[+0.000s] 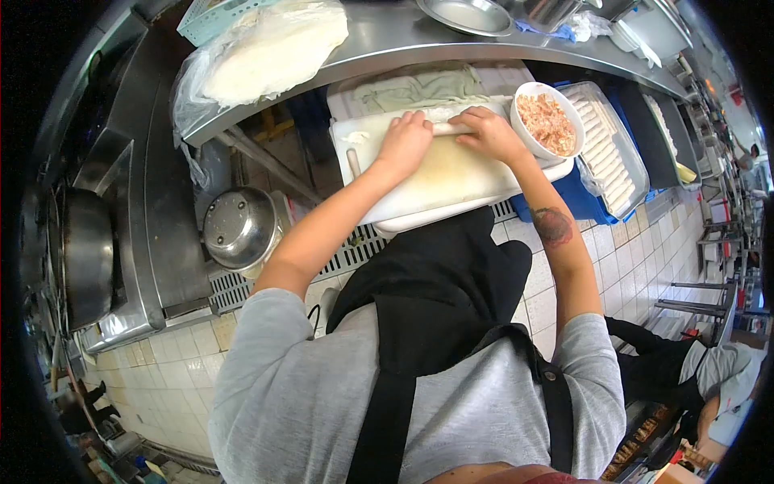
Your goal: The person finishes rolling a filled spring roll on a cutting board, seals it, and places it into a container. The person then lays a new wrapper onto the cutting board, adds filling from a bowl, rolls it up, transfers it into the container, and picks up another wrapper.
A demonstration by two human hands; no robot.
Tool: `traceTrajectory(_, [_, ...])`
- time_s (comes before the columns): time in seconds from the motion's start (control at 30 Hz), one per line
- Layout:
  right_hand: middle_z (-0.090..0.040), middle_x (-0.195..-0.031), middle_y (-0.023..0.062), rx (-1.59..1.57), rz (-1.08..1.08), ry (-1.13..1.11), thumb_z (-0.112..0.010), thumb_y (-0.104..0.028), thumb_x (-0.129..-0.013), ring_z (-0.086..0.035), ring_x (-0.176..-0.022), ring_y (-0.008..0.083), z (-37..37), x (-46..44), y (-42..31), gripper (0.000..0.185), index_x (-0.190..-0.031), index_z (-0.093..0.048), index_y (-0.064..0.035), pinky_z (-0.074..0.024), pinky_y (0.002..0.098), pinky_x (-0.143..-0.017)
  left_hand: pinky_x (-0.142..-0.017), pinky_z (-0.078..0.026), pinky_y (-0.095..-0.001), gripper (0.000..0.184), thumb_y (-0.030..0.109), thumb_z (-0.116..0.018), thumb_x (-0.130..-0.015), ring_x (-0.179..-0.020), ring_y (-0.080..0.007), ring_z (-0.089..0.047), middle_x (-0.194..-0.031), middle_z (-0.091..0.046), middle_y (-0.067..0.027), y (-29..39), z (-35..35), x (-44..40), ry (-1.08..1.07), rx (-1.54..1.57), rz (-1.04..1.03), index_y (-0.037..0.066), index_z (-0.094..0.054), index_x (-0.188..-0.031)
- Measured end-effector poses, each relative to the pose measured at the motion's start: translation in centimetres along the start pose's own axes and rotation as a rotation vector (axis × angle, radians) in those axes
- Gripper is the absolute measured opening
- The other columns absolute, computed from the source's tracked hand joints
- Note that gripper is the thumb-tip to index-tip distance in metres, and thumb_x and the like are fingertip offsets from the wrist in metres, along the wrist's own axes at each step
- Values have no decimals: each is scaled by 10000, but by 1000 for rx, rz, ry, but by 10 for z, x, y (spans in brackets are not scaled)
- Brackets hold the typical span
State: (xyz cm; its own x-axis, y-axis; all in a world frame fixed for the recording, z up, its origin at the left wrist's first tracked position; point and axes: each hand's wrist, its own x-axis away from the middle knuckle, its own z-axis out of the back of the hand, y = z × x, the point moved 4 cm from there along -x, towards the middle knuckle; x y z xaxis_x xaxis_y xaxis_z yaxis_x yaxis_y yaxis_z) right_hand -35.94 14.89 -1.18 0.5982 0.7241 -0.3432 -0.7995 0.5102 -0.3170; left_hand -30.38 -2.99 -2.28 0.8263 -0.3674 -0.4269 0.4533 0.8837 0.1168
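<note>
A white, uncooked spring roll [453,129] lies across the far part of the white cutting board [451,173]. My left hand [407,141] curls its fingers over the left end of the roll. At the other end, my right hand [488,133] grips it with thumb and fingers. The parts of the roll under both hands are hidden. Right of my right hand stands a white bowl [520,121] of orange-pink shredded filling [547,123]. A thin stick [353,163] lies at the board's left edge.
A tray [633,145] of finished rolls stands right of the bowl. A bag of white wrappers [278,52] lies on the steel shelf [387,40], with a metal bowl [468,14] farther right. A green cloth [423,87] sits behind the board. Another person [717,371] stands at lower right.
</note>
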Motion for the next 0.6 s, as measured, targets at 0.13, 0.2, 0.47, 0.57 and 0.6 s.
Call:
traceTrajectory(0.13, [-678, -1039, 124, -18, -28, -75, -733, -117, -766, -641, -985, 337, -2, -11, 11, 321, -1084, -689, -103, -512, 424, -878, -845, -516, -415, 153, 23, -551, -799, -957, -352, -599, -971, -615, -205, 3, -13, -4, -6, -18, 31, -31, -629, -919])
traceTrajectory(0.2, [-680, -1035, 124, -34, -83, -156, -733, -111, -762, -640, -990, 338, 0, -12, 9, 323, -1082, -688, -105, -513, 424, -873, -853, -514, -416, 152, 20, -548, -801, -960, -350, -596, -970, -615, -202, -3, -12, -5, -54, 23, -15, -33, -632, -915])
traceTrajectory(0.47, [-676, -1104, 128, -6, -137, -147, -734, -91, -751, -642, -997, 331, 8, 37, -44, 339, -1088, -690, -94, -514, 427, -875, -1020, -434, -463, 357, 79, -598, -832, -1188, -373, -513, -1225, -544, -227, 23, 22, 48, -202, 157, -66, -38, -557, -1167])
traceTrajectory(0.57, [-608, -1266, 179, 129, -108, 68, -718, -96, -781, -562, -1196, 362, -5, 60, -75, 474, -1233, -599, -13, -445, 441, -1021, -1161, -243, -549, 724, 221, -663, -878, -1466, -366, -224, -1562, -256, -221, 42, 19, 80, -150, 201, -57, -31, -324, -1466])
traceTrajectory(0.6, [-588, -1300, 192, 159, -111, 154, -713, -102, -791, -535, -1243, 372, -9, 66, -88, 512, -1271, -571, 5, -423, 449, -1056, -1165, -235, -545, 735, 240, -660, -884, -1468, -365, -220, -1564, -253, -221, 45, 17, 84, -158, 236, -54, -35, -314, -1471])
